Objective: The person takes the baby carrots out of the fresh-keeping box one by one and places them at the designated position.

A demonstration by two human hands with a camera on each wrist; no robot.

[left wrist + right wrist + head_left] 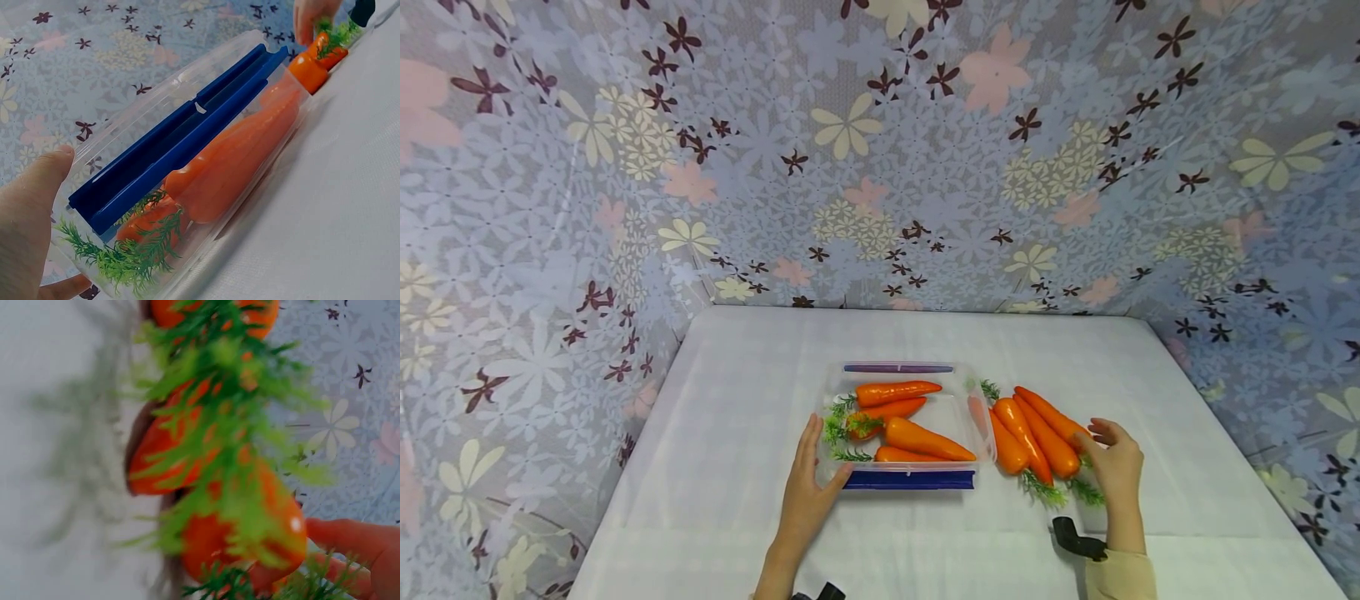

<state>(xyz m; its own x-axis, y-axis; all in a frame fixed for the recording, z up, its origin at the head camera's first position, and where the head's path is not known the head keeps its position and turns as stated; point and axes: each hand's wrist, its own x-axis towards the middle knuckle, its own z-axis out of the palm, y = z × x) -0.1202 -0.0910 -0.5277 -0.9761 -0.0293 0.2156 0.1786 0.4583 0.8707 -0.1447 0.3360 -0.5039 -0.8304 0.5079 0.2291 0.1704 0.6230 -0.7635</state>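
A clear plastic container (917,467) with blue locking flaps (181,134) holds several orange toy carrots (925,437), their green leafy tops to the left. My left hand (808,483) grips its near left corner, thumb on the front rim and fingers along the left side. Right of the container, more carrots (1030,433) lie side by side on the cloth, most leafy ends toward me. My right hand (1116,458) is at the thick end of the rightmost carrot (1051,412), fingers spread around it. In the right wrist view, an extended finger (344,540) touches a carrot (275,519), partly hidden by blurred leaves.
A white cloth (737,400) covers the table. Floral fabric (880,167) hangs behind it and along both sides. One carrot lies right against the container's right wall, seen partly through the plastic. Black wrist mounts (1075,537) show near the hands.
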